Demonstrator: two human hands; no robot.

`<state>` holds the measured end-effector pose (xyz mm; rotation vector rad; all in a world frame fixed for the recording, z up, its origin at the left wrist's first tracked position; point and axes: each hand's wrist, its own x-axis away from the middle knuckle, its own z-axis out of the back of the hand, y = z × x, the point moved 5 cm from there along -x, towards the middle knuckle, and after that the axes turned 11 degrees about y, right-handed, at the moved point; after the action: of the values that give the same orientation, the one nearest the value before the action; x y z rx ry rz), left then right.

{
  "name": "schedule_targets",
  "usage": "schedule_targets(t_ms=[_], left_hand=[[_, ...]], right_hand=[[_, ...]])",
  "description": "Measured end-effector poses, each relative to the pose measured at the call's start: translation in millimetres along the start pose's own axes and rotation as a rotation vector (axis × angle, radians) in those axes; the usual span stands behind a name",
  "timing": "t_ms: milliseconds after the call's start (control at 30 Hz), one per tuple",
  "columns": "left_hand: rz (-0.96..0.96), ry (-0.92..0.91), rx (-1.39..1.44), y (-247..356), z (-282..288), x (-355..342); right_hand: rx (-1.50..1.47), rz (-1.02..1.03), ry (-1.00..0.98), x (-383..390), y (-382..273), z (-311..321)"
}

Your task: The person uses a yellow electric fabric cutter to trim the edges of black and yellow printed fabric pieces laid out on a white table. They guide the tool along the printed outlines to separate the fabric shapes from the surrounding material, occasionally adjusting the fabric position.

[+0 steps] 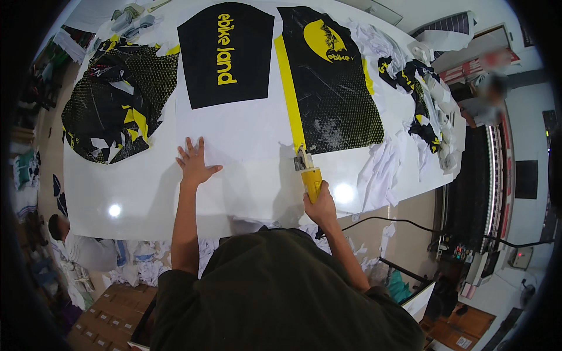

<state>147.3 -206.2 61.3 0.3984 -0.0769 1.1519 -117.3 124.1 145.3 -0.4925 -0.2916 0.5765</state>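
My right hand (pixel 318 202) grips a yellow corded electric cutter (pixel 311 181), whose metal head is at the lower end of a yellow strip (pixel 288 93). My left hand (pixel 193 161) lies with fingers spread at the lower left of a white sheet (pixel 228 131). Above that hand is a black printed panel (pixel 199 70) with yellow lettering. Right of the strip lies a black and yellow panel (pixel 339 117) with a round logo and dotted pattern. All of these rest on a large white table (pixel 129 202).
Crumpled black and yellow pieces (pixel 117 105) lie left; more scraps (pixel 415 99) lie right. A black cord (pixel 410 221) trails right toward a long machine (pixel 456 216). A person (pixel 486 102) is at the upper right, another (pixel 82 245) at the lower left. Paper scraps and boxes (pixel 111 310) are below the table.
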Motion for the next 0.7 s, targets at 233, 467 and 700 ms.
schedule_targets(t_ms=[233,467,700], left_hand=[[0.003,0.024,0.003,1.3,2.1,1.3],[0.019,0.033,0.019,3.9,5.6,1.7],[0.018,0.039,0.066,3.0,5.7,12.7]], right_hand=[[-0.021,0.013,-0.007,-15.7,-17.4,-2.0],[-0.009,0.072,0.026,-55.6,-37.5,-10.9],[0.027,0.112,0.034,-107.3,-51.6,-26.8]])
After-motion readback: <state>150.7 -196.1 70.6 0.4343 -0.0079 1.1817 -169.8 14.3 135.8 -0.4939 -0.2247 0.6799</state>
